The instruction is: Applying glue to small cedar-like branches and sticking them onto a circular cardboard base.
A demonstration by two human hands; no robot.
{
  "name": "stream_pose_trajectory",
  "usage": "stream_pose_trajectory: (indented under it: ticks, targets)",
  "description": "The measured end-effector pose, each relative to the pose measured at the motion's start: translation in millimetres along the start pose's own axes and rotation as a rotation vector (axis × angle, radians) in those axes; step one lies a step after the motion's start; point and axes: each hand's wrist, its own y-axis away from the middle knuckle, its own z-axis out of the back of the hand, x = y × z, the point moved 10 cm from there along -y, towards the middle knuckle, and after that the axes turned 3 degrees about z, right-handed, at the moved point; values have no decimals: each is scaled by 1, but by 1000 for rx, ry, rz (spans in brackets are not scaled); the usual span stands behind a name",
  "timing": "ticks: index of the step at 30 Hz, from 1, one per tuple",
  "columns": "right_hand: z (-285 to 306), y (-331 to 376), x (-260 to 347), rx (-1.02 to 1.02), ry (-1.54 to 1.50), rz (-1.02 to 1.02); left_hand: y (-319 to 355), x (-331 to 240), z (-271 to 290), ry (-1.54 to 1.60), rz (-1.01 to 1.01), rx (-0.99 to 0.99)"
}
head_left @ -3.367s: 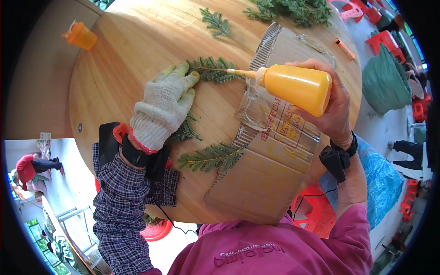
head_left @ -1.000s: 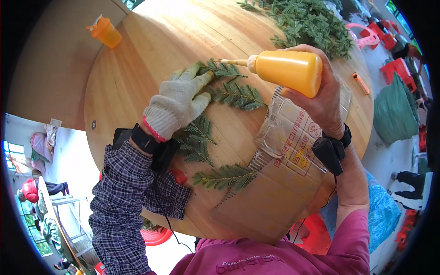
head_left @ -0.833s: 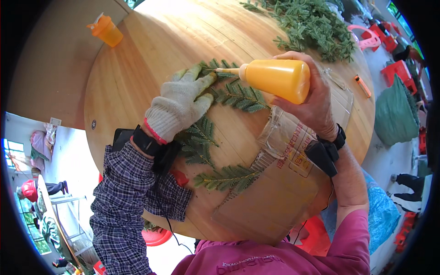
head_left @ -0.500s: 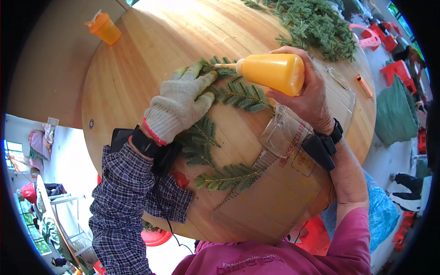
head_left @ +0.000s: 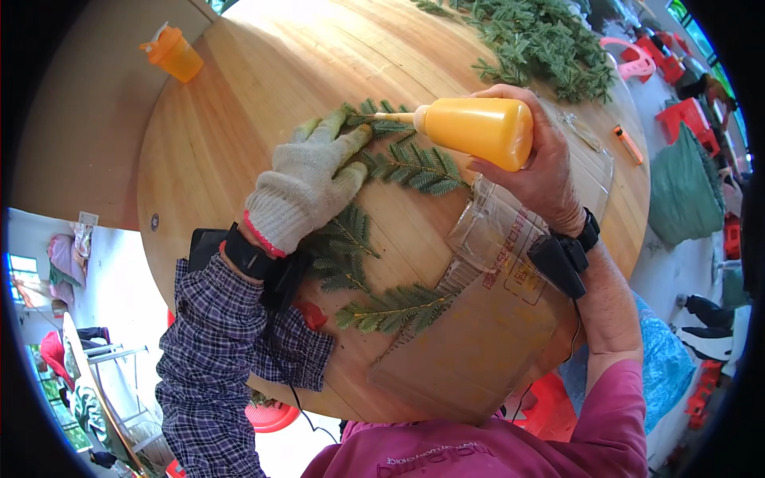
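Head view, right grip: the right hand [head_left: 535, 171] is wrapped tight around the yellow squeeze bottle [head_left: 476, 131], held on its side with the thin nozzle pointing left.
Head view, left grip: the gloved left hand [head_left: 309, 187] lies flat, fingers spread and clamped on nothing, pressing down the green sprigs [head_left: 408, 164].
Nozzle: its tip sits just at the topmost sprig, beside the glove's fingertips; whether it touches the leaf I cannot tell, since the view bends there.
Doing it well: I would judge a gentle, steady squeeze best, with the tip kept low over the stem and the glove holding the sprig still, fingers just clear of the nozzle.
Sprigs: feathery, fern-like, dark green, laid end to end in a curve on the round wooden worktop [head_left: 263, 103], from the nozzle round under the glove to the lower sprig [head_left: 394, 307].
Cardboard sheet [head_left: 486, 334]: flat under the right wrist, partly taped, its corner touching the lower sprig.
Further out: a second orange bottle [head_left: 173, 52] stands well apart at the far left; a heap of loose greenery [head_left: 542, 40] lies at the far edge.
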Motion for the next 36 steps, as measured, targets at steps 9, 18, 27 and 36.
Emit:
stream_pose_trajectory:
  ticks: [9, 18, 27, 36]
  targets:
    - [12, 8, -4, 8, -30, -36, 0, -2, 0, 3, -20, -11]
    - [26, 15, -4, -75, -29, 39, -1, -1, -1, -12, -41, -30]
    - [38, 26, 10, -43, 39, 47, 0, -2, 1, -25, -37, -20]
    - [50, 41, 8, -63, 56, 64, 2, -3, 3, -6, -24, -9]
